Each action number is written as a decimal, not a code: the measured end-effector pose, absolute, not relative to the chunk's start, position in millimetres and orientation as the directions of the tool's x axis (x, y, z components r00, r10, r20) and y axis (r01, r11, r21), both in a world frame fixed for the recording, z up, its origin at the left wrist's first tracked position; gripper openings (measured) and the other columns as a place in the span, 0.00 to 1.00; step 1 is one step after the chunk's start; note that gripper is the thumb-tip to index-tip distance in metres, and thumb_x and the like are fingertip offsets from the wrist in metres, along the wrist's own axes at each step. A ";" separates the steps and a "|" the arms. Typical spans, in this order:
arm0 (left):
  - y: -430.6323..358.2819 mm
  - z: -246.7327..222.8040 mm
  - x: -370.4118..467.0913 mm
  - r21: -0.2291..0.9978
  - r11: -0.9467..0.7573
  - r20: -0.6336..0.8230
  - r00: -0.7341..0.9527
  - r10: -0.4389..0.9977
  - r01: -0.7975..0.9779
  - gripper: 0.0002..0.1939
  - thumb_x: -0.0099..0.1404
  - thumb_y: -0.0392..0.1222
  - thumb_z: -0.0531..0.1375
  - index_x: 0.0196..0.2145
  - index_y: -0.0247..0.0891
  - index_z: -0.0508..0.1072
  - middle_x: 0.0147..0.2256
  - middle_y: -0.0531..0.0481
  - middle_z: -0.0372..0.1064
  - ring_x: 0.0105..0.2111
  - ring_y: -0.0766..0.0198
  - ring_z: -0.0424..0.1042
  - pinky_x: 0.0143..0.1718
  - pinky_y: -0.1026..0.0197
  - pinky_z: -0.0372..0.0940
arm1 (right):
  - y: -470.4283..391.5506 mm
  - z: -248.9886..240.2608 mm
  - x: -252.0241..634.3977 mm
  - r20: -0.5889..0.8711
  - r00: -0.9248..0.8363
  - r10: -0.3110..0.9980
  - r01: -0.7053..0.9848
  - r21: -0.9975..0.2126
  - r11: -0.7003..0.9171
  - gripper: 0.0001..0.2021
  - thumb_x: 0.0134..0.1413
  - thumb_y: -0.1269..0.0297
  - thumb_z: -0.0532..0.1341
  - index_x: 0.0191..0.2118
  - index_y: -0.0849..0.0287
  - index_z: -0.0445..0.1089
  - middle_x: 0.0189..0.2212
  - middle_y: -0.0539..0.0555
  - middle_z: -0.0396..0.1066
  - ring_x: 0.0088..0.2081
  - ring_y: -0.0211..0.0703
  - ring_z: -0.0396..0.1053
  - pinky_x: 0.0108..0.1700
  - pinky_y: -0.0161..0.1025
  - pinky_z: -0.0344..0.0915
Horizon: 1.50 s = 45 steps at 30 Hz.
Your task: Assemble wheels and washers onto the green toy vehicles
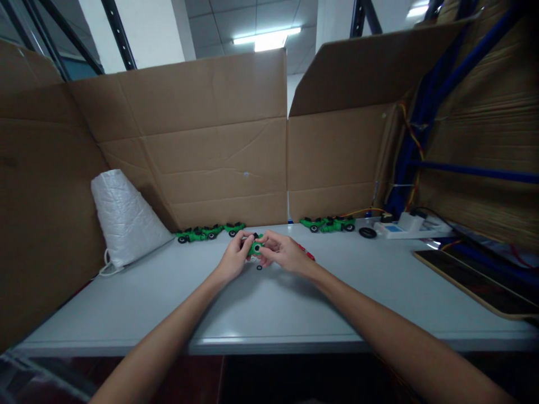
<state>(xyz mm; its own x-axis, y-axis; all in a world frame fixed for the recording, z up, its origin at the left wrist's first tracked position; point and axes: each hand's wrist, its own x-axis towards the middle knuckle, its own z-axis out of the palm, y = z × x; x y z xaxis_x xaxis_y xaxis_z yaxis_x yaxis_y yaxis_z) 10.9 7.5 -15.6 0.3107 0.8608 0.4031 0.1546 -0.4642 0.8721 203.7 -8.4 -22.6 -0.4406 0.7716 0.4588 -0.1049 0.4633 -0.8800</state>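
Observation:
Both hands meet over the middle of the table around a small green toy car (255, 248), which has a dark round wheel facing me. My left hand (234, 257) grips the car from its left side, fingers closed. From the other side, the fingers of my right hand (281, 252) are pinched on it too, covering part of the car. Just below it, a small black ring (259, 267) lies on the table, looking like a tyre. Something red (309, 253) shows partly behind my right hand; its kind is hidden.
Several green toy cars stand along the back, in a left group (197, 233) and a right group (328, 224). A black ring-shaped coil (368, 232) lies near a white power strip (415, 225). A white padded bag (126, 219) leans at left. Cardboard walls (219, 146) enclose the table (168, 314).

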 end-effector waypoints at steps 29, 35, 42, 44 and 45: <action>-0.9 -14.4 9.5 0.741 -0.590 0.492 0.339 0.802 0.320 0.19 0.76 0.57 0.52 0.47 0.37 0.69 0.32 0.53 0.68 0.28 0.66 0.65 0.32 0.63 0.62 | -20.1 -21.2 196.3 0.580 -0.294 0.759 0.285 -0.705 0.649 0.02 0.61 0.66 0.57 0.36 0.54 0.66 0.22 0.45 0.70 0.22 0.38 0.68 0.27 0.34 0.61; -1.3 -18.0 9.0 0.681 -0.635 0.525 0.361 0.771 0.366 0.19 0.76 0.55 0.52 0.48 0.38 0.70 0.38 0.48 0.73 0.35 0.62 0.71 0.39 0.60 0.65 | -18.2 -27.6 196.1 0.579 -0.307 0.755 0.371 -0.658 0.655 0.04 0.58 0.69 0.57 0.34 0.54 0.66 0.20 0.45 0.69 0.23 0.39 0.67 0.29 0.34 0.60; -3.1 -14.7 10.0 0.671 -0.641 0.496 0.418 0.761 0.372 0.17 0.77 0.54 0.51 0.43 0.38 0.69 0.34 0.51 0.70 0.33 0.63 0.68 0.38 0.61 0.62 | -18.8 -27.2 199.0 0.589 -0.332 0.737 0.414 -0.611 0.675 0.05 0.57 0.69 0.56 0.30 0.54 0.65 0.19 0.45 0.69 0.22 0.38 0.67 0.29 0.33 0.60; -3.1 -12.8 9.3 0.673 -0.642 0.501 0.412 0.761 0.368 0.18 0.77 0.55 0.51 0.42 0.38 0.69 0.34 0.51 0.69 0.34 0.63 0.67 0.39 0.61 0.62 | -20.3 -26.0 199.6 0.573 -0.372 0.730 0.352 -0.641 0.683 0.05 0.60 0.68 0.56 0.32 0.54 0.65 0.21 0.45 0.71 0.22 0.38 0.69 0.29 0.33 0.62; -3.0 -12.1 9.1 0.680 -0.638 0.501 0.407 0.764 0.362 0.18 0.76 0.56 0.51 0.41 0.38 0.69 0.34 0.51 0.68 0.35 0.63 0.67 0.39 0.62 0.62 | -21.3 -25.4 199.8 0.565 -0.391 0.727 0.321 -0.656 0.683 0.06 0.61 0.67 0.55 0.32 0.54 0.65 0.22 0.45 0.71 0.22 0.38 0.70 0.29 0.33 0.63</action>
